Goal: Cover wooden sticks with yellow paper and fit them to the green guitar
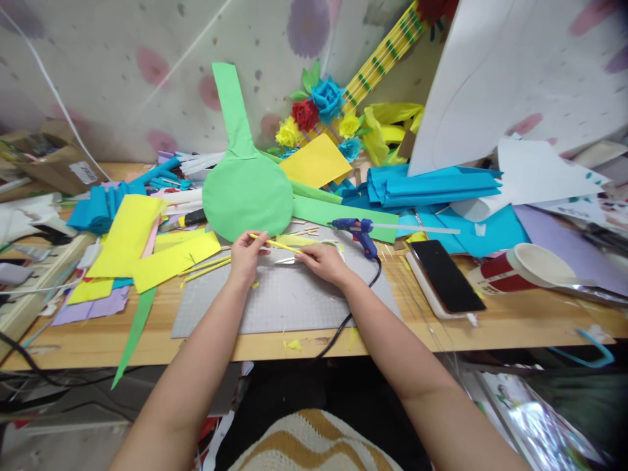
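A thin yellow paper-wrapped stick [280, 244] stretches between my two hands above a grey cutting mat [284, 307]. My left hand [246, 256] pinches one end of it, and my right hand [324, 260] pinches the other. Behind my hands lies a green round paper shape [248, 196] with a strip leaning up against the wall. More thin yellow sticks [209, 267] rest on the mat to the left of my left hand. Scissors [286, 260] show partly beneath the held stick. A blue glue gun [360, 230] with a clear glue stick stands beyond my right hand.
Yellow paper sheets [176, 258] and blue crepe paper [432, 186] lie to either side. A black phone [444, 275] and a tilted paper cup [524, 267] are on the right. Paper flowers [328, 98] stand at the back. The glue gun's black cord [342, 324] crosses the mat.
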`<state>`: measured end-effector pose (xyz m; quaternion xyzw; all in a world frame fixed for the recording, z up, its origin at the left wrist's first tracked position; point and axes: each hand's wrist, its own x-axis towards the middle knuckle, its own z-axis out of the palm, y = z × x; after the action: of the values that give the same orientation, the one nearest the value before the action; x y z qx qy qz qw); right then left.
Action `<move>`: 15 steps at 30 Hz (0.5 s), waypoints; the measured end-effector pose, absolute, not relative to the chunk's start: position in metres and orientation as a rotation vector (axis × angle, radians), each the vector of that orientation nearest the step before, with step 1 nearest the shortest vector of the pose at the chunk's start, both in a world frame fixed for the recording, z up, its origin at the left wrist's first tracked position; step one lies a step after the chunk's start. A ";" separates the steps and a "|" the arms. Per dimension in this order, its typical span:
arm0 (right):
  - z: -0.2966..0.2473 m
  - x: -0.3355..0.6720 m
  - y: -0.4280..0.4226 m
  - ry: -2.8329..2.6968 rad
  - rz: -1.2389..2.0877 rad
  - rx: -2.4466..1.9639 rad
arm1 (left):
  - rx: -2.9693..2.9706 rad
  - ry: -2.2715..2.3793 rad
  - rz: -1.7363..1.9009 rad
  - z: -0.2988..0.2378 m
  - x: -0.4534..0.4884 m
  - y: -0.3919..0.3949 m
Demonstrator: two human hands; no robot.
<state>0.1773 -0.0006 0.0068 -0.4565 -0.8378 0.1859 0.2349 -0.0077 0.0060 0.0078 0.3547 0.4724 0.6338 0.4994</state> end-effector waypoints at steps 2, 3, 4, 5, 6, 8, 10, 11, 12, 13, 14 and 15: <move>0.007 0.177 -0.001 -2.289 0.505 -1.270 | 0.816 1.187 1.615 0.007 -0.011 0.009; 0.007 0.177 -0.001 -2.278 0.504 -1.278 | 0.795 1.208 1.653 0.006 -0.013 0.010; 0.007 0.177 -0.001 -2.264 0.502 -1.287 | 0.784 1.227 1.683 0.005 -0.014 0.011; 0.007 0.177 -0.001 -2.247 0.497 -1.296 | 0.789 1.248 1.708 0.004 -0.016 0.011; 0.007 0.178 -0.001 -2.232 0.489 -1.307 | 0.827 1.273 1.725 0.003 -0.018 0.012; 0.007 0.178 0.000 -2.213 0.465 -1.329 | 1.035 1.341 1.729 0.002 -0.020 0.012; 0.007 0.179 0.000 -2.203 0.446 -1.342 | 1.373 1.404 1.677 0.001 -0.021 0.011; 0.007 0.180 0.000 -2.199 0.443 -1.343 | 1.544 1.420 1.630 0.000 -0.022 0.010; 0.008 0.180 0.000 -2.195 0.442 -1.342 | 1.682 1.425 1.581 0.000 -0.022 0.009; 0.008 0.180 0.000 -2.191 0.442 -1.339 | 1.777 1.425 1.542 -0.001 -0.021 0.008; 0.008 0.180 0.000 -2.189 0.443 -1.336 | 1.834 1.424 1.515 -0.001 -0.021 0.008; 0.008 0.181 0.000 -2.187 0.443 -1.333 | 1.862 1.425 1.501 -0.002 -0.021 0.007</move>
<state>0.1805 0.0002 0.0075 -0.4941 -0.8107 0.1642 0.2677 -0.0205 0.0072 -0.0015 0.6581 0.5038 0.5305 0.1778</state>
